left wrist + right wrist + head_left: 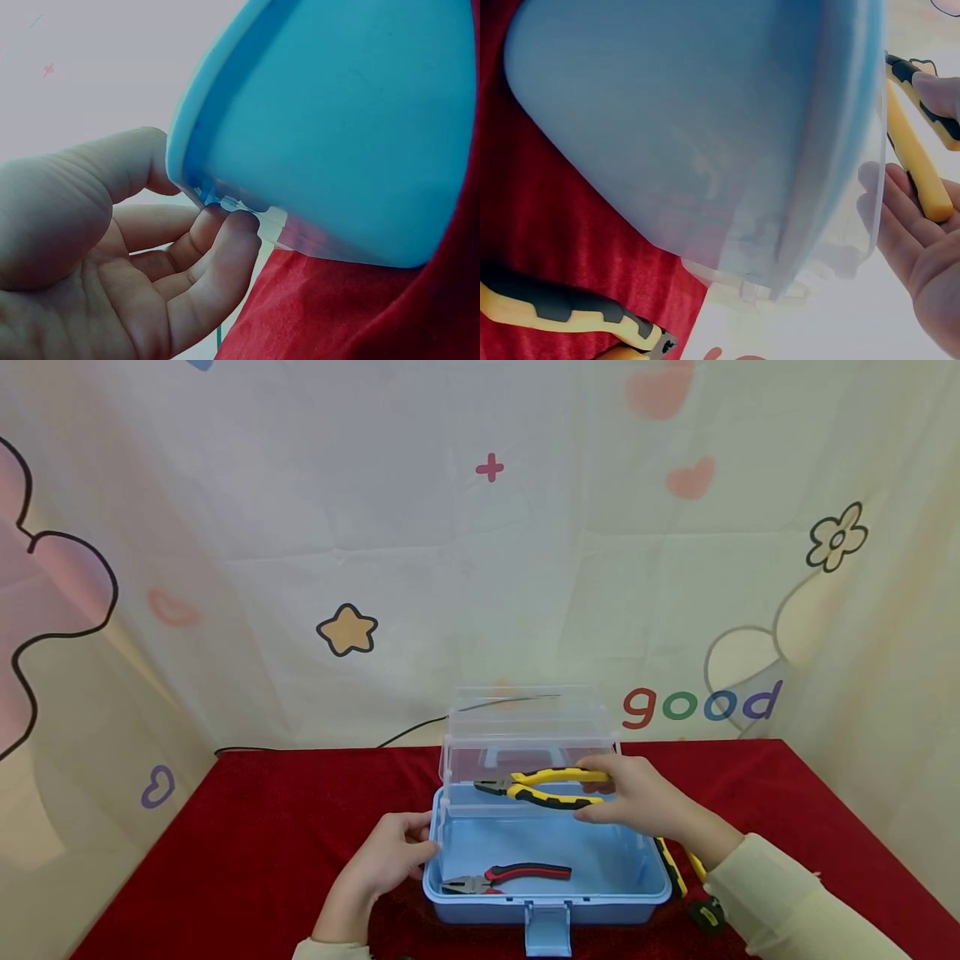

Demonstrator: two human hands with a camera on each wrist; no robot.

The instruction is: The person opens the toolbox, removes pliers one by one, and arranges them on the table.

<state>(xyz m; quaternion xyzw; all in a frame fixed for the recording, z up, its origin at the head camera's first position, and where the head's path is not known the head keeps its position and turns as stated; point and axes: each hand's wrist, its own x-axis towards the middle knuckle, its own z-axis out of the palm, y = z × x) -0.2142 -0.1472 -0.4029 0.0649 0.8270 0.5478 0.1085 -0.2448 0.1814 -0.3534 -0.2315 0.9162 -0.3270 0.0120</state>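
A light blue toolbox [468, 910] stands with its clear lid [528, 727] raised at the back. Its left rim is pinched by my left hand [386, 853], thumb on one side and curled fingers on the other, as the left wrist view shows. Over the box's right half, my right hand [636, 797] grips yellow-and-black pliers [561, 774] by the spread handles, their jaws pointing left. Red-and-black pliers [534, 871] lie inside the box along the front wall.
Another yellow-and-black tool with pliers-like handles [562, 309] lies on the red cloth [285, 852] right of the box. Near it is a dark tape measure [707, 914], partly behind my sleeve. The front latch [547, 931] hangs down. A printed curtain [405, 543] rises behind.
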